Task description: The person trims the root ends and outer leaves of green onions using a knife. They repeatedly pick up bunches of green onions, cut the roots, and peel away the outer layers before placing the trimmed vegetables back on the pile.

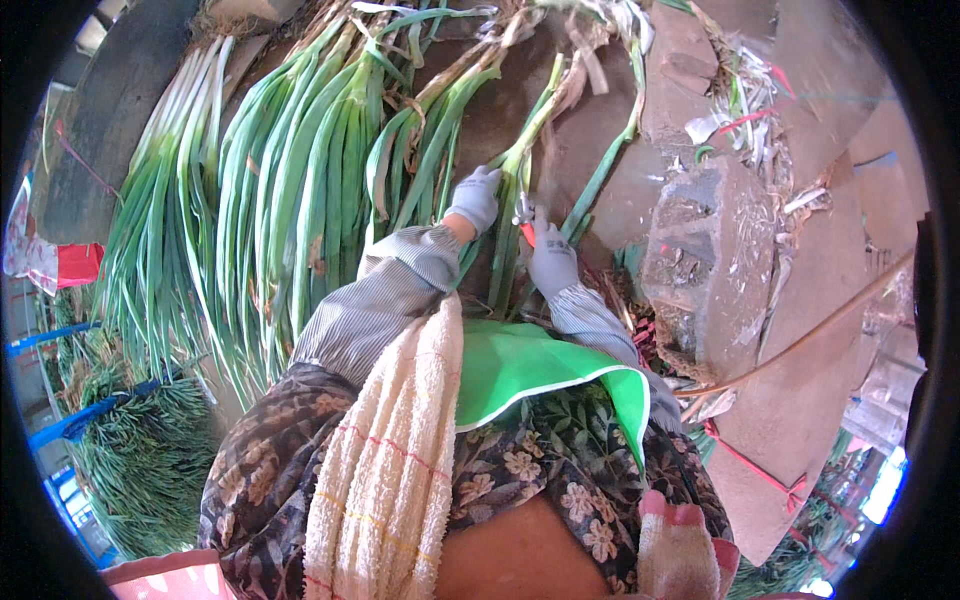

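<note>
My left hand (476, 199), in a pale grey glove, is closed at the green leaves of a large green onion (516, 160) whose dry, brownish outer leaves reach away from me. In my right hand (552, 262), gloved alike, is a pair of red-handled pruning shears (526, 226). Their metal end is beside the leaves, just right of my left hand; I cannot tell whether the blades touch them. Another single green onion (603, 170) lies to the right of the shears. Left of my left hand, a small bunch with withered leaves (425, 135) lies on the surface.
Trimmed green onions (180, 150) and a thick leafy pile (310, 170) spread across the left. A broken concrete block (735, 260) stands at the right, with scraps of leaves (745, 100) beyond it. More greens (140, 470) are heaped at lower left. A thin stick (800, 335) crosses the right.
</note>
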Available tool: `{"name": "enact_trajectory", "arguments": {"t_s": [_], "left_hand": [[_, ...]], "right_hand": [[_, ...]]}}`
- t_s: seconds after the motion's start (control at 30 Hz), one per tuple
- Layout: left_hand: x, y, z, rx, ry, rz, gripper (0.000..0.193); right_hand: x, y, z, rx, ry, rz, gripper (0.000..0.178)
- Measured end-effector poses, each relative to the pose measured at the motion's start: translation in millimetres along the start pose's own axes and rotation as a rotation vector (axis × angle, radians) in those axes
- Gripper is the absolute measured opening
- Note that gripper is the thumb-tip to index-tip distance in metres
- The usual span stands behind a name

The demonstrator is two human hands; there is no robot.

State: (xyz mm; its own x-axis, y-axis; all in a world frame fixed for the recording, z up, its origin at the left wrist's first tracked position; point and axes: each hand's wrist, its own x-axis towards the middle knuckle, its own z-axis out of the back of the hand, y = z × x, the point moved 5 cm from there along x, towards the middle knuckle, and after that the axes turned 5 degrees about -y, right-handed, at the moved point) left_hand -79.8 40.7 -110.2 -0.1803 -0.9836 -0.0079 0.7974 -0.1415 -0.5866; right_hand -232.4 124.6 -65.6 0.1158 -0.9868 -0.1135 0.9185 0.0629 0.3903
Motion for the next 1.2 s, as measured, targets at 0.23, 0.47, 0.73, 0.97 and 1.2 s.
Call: {"name": "enact_trajectory", "arguments": {"t_s": [0.23,0.47,0.73,0.97,1.2], "left_hand": [[11,8,-4,0.056,0.097,0.055,0.046],[16,8,-4,0.095,0.112,0.075,0.045],[10,-22,4,0.229,0.135,0.159,0.041],[14,-23,-1,0.184,0.128,0.189,0.04],[28,-8,1,0.058,0.108,0.231,0.046]], "right_hand": [[23,3,-9,-0.096,0.084,-0.016,0.066],[49,-19,-19,-0.124,0.067,-0.052,0.067],[161,-58,-8,-0.157,-0.1,-0.05,0.062],[283,-122,13,-0.146,-0.179,-0.278,0.044],[212,-112,-8,-0.045,-0.218,-0.193,0.064]]}}
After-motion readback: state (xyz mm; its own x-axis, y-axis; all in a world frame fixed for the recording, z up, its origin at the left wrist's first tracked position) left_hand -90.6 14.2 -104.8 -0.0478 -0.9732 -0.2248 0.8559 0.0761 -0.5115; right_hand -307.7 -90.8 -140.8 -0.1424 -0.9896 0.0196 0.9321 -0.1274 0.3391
